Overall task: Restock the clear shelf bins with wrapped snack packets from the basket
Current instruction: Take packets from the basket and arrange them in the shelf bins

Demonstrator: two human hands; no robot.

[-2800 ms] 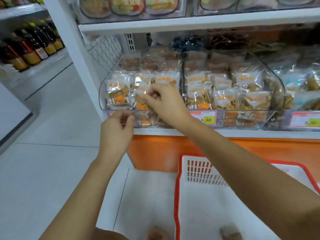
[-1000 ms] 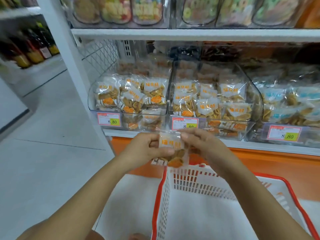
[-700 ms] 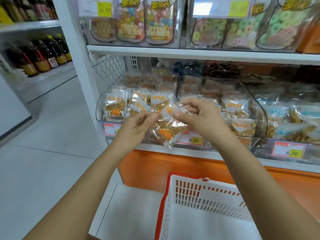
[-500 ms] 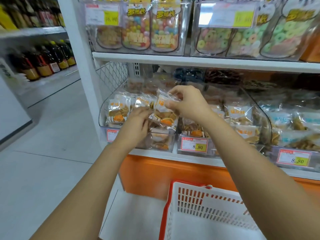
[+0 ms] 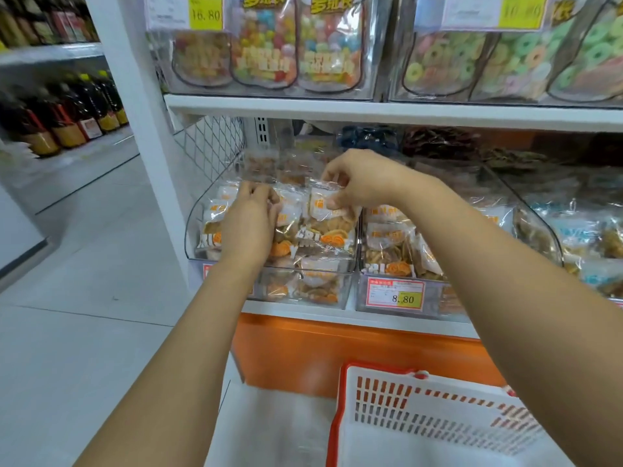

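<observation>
Right hand (image 5: 360, 182) pinches packet (image 5: 328, 214) by its top edge; it hangs upright directly over left bin (image 5: 194, 227), right side. Left hand (image 5: 251, 224) curled alongside (grip unclear), nearer the bin's left.

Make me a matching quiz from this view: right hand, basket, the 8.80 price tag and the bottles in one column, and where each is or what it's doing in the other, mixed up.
1 right hand
2 basket
3 8.80 price tag
4 bottles

A on the far-left shelf
B pinching a snack packet over the leftmost clear bin
C on the front of the second bin
D low in view, below the orange base

Pairs: 1-B, 2-D, 3-C, 4-A
</observation>
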